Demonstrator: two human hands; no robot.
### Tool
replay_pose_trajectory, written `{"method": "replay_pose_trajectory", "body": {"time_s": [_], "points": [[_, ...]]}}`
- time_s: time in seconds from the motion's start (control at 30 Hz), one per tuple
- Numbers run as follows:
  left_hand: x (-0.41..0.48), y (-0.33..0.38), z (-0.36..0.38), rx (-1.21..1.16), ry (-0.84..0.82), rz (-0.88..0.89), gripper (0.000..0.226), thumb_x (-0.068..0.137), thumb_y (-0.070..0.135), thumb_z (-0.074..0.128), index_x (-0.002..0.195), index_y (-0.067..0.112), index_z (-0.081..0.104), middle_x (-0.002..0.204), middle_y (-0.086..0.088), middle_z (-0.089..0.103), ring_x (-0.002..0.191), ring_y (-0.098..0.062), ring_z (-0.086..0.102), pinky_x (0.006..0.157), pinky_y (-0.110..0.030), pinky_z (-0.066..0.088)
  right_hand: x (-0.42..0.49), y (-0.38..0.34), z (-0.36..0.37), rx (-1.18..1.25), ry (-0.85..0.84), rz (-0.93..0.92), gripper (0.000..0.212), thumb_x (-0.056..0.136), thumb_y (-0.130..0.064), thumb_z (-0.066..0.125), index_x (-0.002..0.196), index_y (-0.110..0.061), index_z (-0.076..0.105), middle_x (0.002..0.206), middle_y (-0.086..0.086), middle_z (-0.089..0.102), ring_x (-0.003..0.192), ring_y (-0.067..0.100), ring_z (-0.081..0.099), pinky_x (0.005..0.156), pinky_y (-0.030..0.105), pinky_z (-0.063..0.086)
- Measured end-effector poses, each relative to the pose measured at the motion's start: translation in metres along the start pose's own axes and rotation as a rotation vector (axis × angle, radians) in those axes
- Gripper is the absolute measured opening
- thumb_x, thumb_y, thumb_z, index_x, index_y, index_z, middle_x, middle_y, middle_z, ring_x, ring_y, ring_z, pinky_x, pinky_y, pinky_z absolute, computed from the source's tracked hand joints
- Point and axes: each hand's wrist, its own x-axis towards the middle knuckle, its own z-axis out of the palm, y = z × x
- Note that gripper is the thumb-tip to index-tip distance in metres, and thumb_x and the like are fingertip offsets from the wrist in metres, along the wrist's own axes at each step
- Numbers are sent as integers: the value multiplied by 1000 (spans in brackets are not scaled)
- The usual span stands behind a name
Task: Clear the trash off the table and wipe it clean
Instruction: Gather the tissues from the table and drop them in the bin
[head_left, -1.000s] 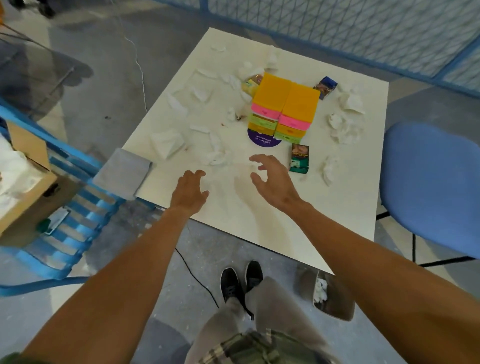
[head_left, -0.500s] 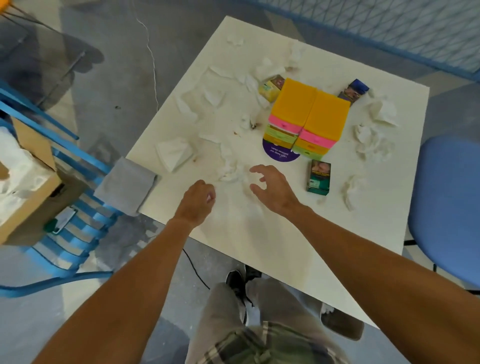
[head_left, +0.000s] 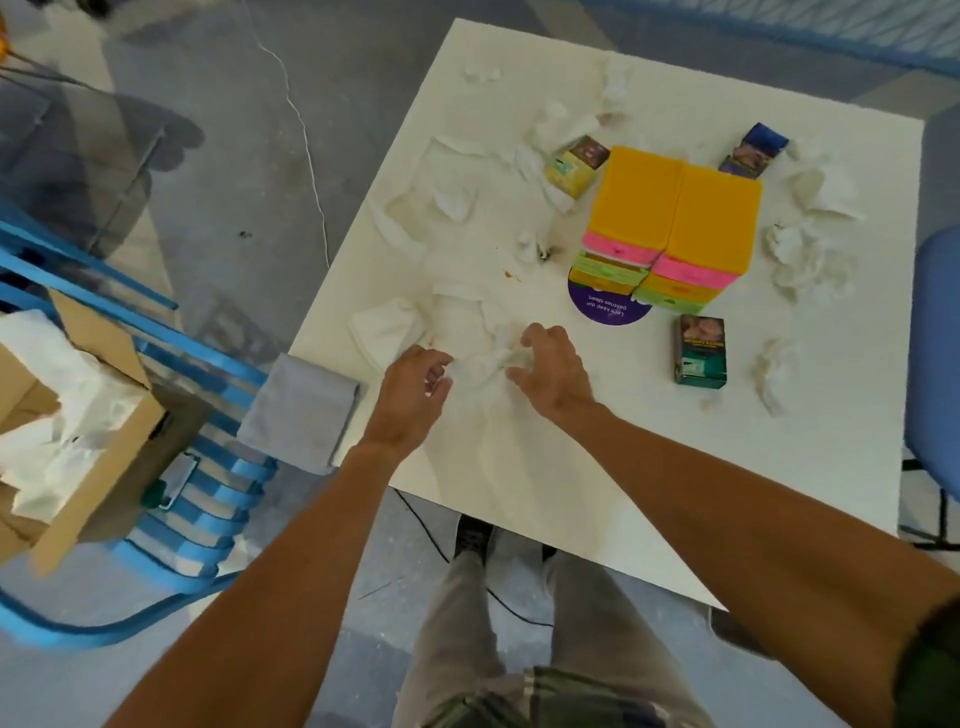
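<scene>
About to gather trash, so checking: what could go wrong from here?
The grey cloth overhangs the table corner beside the left hand; a brush could knock it off. The crumpled tissue between that hand and the right hand looks loose; scraps may drop when lifted.

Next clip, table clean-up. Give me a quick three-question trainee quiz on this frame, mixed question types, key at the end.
1. True or false: the grey cloth sits at the table's near left corner.
2. What lies between the left hand and the right hand? A purple sticker; B crumpled tissue; C grey cloth.
3. Fill in: the pack nearest the right hand is coloured ___.
Key: 1 true; 2 B; 3 green.
</scene>
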Motion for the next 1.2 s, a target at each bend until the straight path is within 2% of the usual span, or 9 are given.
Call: {"method": "replay_pose_trajectory", "body": {"time_s": [0.1, 0.23, 0.37, 0.47, 0.53, 0.63, 0.83, 1.13, 1.2], "points": [[13, 2, -3, 2, -57, 46, 12, 90, 3, 65, 94, 13, 70, 95, -2, 55, 80, -12, 59, 76, -24, 55, -1, 3, 2, 34, 55, 19, 4, 90, -10, 59, 94, -10, 58, 102, 9, 55, 92, 28, 56, 71, 37, 46], [30, 10, -4, -41, -114, 106, 12, 87, 5, 69, 85, 17, 66, 96, 4, 53, 74, -10, 59, 68, -12, 48, -23, 11, -10, 233, 183, 32, 7, 86, -6, 62, 82, -11, 58, 88, 6, 60, 79, 21, 56, 70, 39, 52], [46, 37, 11, -92, -200, 169, 17, 84, 2, 69, 99, 9, 67, 83, 7, 61, 69, -15, 58, 66, -20, 52, -56, 31, -28, 411, 355, 118, 10, 88, -7, 60, 90, -15, 53, 87, 2, 59, 75, 19, 55, 64, 32, 50], [49, 68, 35, -48, -339, 245, 12, 83, 4, 67, 77, 11, 58, 78, 12, 62, 68, -19, 58, 60, -23, 49, -89, 56, -46, 522, 496, 210, 22, 89, -7, 62, 107, -18, 56, 89, 3, 58, 70, 14, 54, 60, 20, 49], [48, 89, 52, -14, -418, 295, 17, 84, 6, 65, 75, 15, 53, 79, 3, 64, 72, -23, 59, 59, -27, 49, -109, 76, -55, 486, 592, 259, 20, 90, -10, 63, 109, -15, 63, 93, 4, 60, 76, 14, 58, 67, 19, 51], [39, 122, 83, 3, -520, 378, 18, 88, 9, 64, 89, 22, 51, 85, -4, 63, 73, -21, 59, 61, -34, 53, -139, 114, -64, 404, 713, 332, 11, 91, -15, 64, 99, -12, 71, 97, 7, 65, 85, 19, 62, 79, 33, 54], [8, 178, 155, 58, -724, 592, 45, 95, 5, 54, 131, 31, 57, 95, -2, 61, 69, -9, 54, 63, -18, 49, -209, 174, -74, 480, 893, 428, 11, 96, -18, 59, 95, -15, 70, 89, -1, 70, 78, 10, 64, 73, 21, 54], [-104, 240, 296, 95, -792, 709, 28, 85, -5, 54, 93, 10, 77, 91, -1, 68, 80, -11, 61, 72, -7, 42, -322, 310, -61, 684, 1088, 672, 20, 92, -24, 57, 100, -16, 73, 91, -1, 72, 78, 11, 67, 69, 28, 56], [-139, 255, 333, 76, -773, 689, 27, 86, -4, 54, 94, 9, 77, 92, -3, 69, 81, -13, 61, 72, -9, 44, -349, 350, -59, 738, 1085, 746, 16, 93, -18, 58, 101, -15, 72, 93, -2, 71, 78, 5, 65, 72, 21, 54]]}}
